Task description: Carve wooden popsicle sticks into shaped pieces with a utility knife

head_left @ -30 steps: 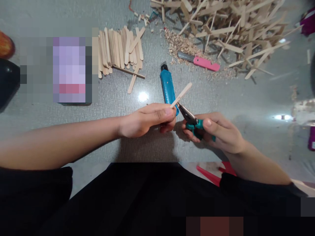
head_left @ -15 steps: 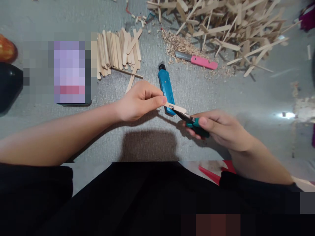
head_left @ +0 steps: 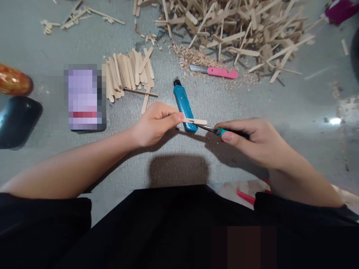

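Note:
My left hand (head_left: 157,123) pinches one end of a wooden craft stick (head_left: 200,121) between thumb and finger. A small dark slot or mark shows partway along the stick. My right hand (head_left: 252,142) is closed around needle-nose pliers (head_left: 208,127) with teal and black handles. Their slim tips reach the stick's lower side near that mark; whether they grip it I cannot tell. Beneath the stick, a blue utility knife (head_left: 183,102) lies on the table with its black end pointing away from me.
Craft sticks (head_left: 129,73) lie in a row at the back left, beside a blurred lilac object (head_left: 82,97). A large heap of sticks (head_left: 238,30) covers the back right. A pink-handled knife (head_left: 223,72) lies by wood shavings (head_left: 186,56). Dark (head_left: 21,121) and orange (head_left: 15,80) objects stand left.
The pliers have turned flatter, now lying more nearly in line with the stick, and the stick has levelled. The whole view has shifted slightly. Both hands keep their holds.

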The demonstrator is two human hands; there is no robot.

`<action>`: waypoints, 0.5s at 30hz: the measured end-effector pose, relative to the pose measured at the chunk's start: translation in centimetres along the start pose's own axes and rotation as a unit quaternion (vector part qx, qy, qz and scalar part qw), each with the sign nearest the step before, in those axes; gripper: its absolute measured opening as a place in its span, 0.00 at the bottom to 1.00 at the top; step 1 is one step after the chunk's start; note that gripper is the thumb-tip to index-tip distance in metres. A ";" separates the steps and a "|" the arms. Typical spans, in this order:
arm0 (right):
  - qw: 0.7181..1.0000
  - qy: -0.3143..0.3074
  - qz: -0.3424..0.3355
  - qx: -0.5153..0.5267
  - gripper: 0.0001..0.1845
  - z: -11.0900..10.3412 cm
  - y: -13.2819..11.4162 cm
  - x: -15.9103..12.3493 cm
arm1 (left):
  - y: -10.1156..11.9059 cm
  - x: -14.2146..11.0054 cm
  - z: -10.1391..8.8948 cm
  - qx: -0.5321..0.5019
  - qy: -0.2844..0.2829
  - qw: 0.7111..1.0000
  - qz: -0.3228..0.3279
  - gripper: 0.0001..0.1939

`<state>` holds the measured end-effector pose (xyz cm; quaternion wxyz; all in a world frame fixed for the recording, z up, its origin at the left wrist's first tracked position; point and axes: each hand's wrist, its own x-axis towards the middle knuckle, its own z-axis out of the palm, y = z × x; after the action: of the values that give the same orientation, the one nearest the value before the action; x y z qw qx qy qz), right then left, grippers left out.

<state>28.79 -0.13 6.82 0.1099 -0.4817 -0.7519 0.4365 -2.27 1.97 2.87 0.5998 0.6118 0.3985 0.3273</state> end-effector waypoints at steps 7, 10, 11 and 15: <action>0.996 0.044 -0.063 -0.052 0.15 -0.1 -0.1 0.4 | 0.4 0.0 -0.1 -0.013 -0.014 0.998 -0.055 0.29; 0.990 0.065 -0.097 -0.080 0.11 0.1 0.2 0.5 | 0.4 -0.1 0.3 -0.024 -0.011 0.997 -0.071 0.30; 0.987 0.073 -0.107 -0.094 0.10 0.2 0.2 0.5 | 0.4 -0.2 0.4 -0.034 -0.007 0.996 -0.082 0.30; 0.973 0.104 -0.140 -0.153 0.11 -0.2 0.7 0.8 | 0.4 -0.2 0.2 -0.137 0.025 0.979 -0.149 0.30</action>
<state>28.89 0.72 6.20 0.1727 -0.4252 -0.8543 0.2441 -2.18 1.71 3.30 0.7099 0.4488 0.4516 0.3011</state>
